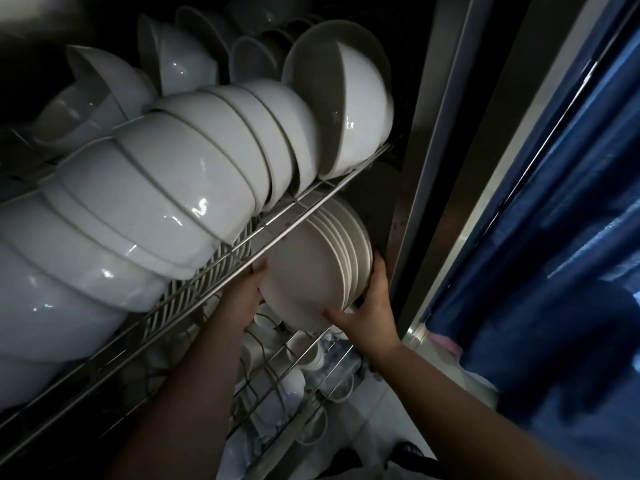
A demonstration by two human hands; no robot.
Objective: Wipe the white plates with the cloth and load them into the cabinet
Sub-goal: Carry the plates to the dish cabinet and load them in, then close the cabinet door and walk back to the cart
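Note:
Several white plates (304, 271) stand on edge in a stack inside the cabinet, under the upper wire rack (277, 233). My left hand (246, 299) grips the stack's left rim from below. On the right edge of the same stack my right hand (367, 306) is curled, thumb on the front plate's face and fingers behind the plates. No cloth is in view.
A long row of white bowls (166, 202) lies on its side on the upper rack, with more bowls (180, 60) behind. A lower wire basket (287, 386) holds cups and small dishes. The cabinet's metal frame (426, 161) and a blue door panel (554, 237) stand at right.

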